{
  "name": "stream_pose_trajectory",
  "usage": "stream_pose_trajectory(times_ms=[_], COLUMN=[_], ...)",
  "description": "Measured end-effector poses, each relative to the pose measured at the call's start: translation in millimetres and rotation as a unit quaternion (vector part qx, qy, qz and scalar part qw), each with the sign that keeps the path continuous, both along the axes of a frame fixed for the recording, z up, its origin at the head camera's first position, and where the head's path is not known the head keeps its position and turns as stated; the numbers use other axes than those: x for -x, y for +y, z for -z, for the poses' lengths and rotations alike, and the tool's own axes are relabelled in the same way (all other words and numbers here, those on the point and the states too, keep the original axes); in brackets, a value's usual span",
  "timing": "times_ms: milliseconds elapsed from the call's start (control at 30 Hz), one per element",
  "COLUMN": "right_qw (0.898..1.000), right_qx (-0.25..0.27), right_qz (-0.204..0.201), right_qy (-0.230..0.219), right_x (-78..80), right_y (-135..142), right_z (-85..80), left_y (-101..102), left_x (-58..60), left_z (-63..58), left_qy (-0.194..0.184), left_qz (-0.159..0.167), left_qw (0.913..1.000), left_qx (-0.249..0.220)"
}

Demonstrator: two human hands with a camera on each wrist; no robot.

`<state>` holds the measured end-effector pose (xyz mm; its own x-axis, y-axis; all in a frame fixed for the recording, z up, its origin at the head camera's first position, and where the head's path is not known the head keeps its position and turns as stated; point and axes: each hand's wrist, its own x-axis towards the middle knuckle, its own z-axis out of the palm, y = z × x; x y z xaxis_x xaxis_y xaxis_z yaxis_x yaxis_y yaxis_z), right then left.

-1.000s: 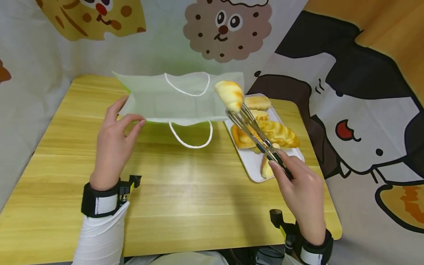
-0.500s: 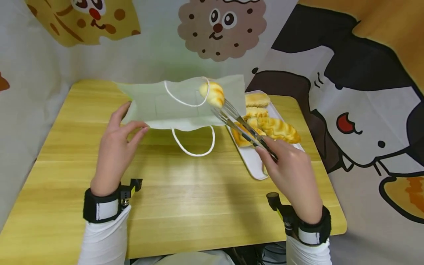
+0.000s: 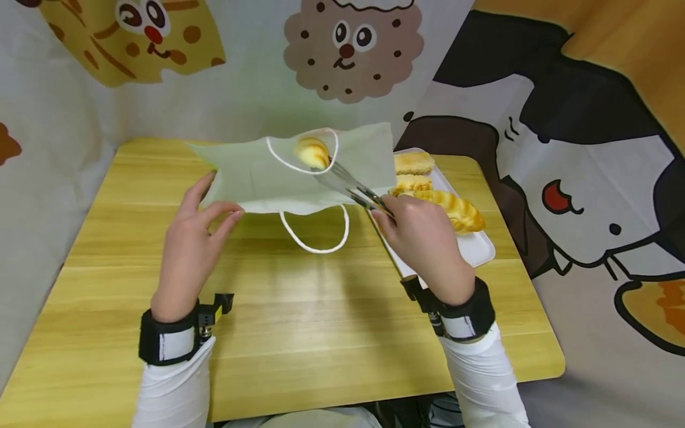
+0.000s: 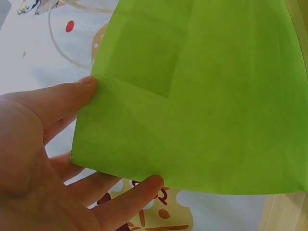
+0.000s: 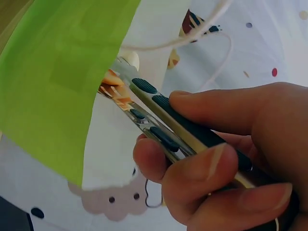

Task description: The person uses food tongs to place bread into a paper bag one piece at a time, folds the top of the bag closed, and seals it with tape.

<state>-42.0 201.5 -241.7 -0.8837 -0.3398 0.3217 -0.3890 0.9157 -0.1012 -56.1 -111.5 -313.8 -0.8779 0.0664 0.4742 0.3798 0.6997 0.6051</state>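
Observation:
A paper bag, bright green outside and pale inside, stands with its mouth open and two white cord handles. My left hand holds the bag's left rim; in the left wrist view the thumb and fingers grip the edge of its green side. Metal tongs with dark green grips are squeezed in my right hand. Between the tong tips is a small golden-striped bread roll, now within the bag's mouth behind the near rim. The front rim hides part of the tongs in the right wrist view.
A white tray right of the bag bears several breads, among them a long striped loaf; my right hand covers part of it. The wooden table meets a cartoon-printed cloth behind and at the sides.
My right hand has carried the tongs and bread roll leftward, from above the bag's right end to inside its mouth. The left hand keeps its hold on the rim.

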Motion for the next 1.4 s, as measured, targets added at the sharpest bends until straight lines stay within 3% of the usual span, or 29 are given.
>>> stream_pose_trajectory(times_ms=[300, 533, 1033, 1400], right_qw=[0.999, 0.999, 0.998, 0.998], right_qx=[-0.021, -0.014, 0.002, 0.02], right_qz=[-0.017, 0.001, 0.003, 0.015], right_qy=[-0.021, -0.05, -0.058, -0.061], right_x=[21.6, 30.3, 34.5, 28.0], right_y=[-20, -23, -22, -10], right_z=[6.4, 13.4, 20.4, 19.0], left_y=[5, 10, 12, 14], left_x=[-0.3, -2.9, -1.6, 0.3], left_z=[6.0, 6.1, 2.0, 0.6], left_qy=[0.001, -0.003, -0.012, -0.006], left_qz=[-0.015, -0.034, -0.044, -0.055], left_qw=[0.9997, 0.9984, 0.9969, 0.9963], left_qx=[-0.02, -0.045, -0.064, -0.066])
